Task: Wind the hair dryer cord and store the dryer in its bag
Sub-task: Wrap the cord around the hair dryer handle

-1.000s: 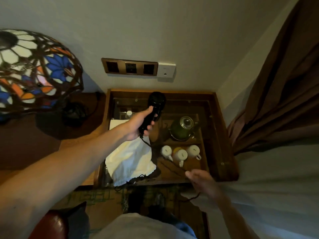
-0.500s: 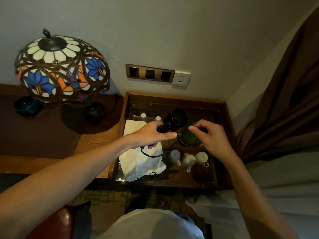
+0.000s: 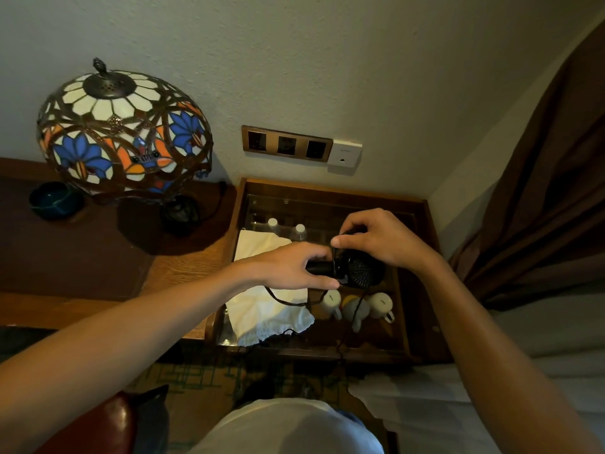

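Both hands hold the black hair dryer (image 3: 355, 268) in the air above a glass-topped wooden side table (image 3: 422, 283). The left hand (image 3: 288, 268) is wrapped around the handle, thumb along its near side. The right hand (image 3: 376, 239) comes in over the top of the round body, thumb and forefinger pinched at the edge where the cord (image 3: 288, 299) meets it; whether they grip the cord itself or the casing, I cannot tell. The grille faces the camera.

From the dryer the cord drops in a slack loop below the left hand, crossing a white cloth bag (image 3: 266, 309) that lies flat on the left part of the glass. A second strand hangs straight down from the body, past the cups (image 3: 357, 308), and over the table's near edge toward the floor.

Under the glass, three cups stand just below the dryer and two bottle caps (image 3: 286, 226) show at the far left corner. The table's raised wooden rim boxes in the surface. A brown curtain (image 3: 540, 208) hangs close on the right, and a stained-glass lamp (image 3: 122, 132) stands on the desk to the left, well apart from the hands.
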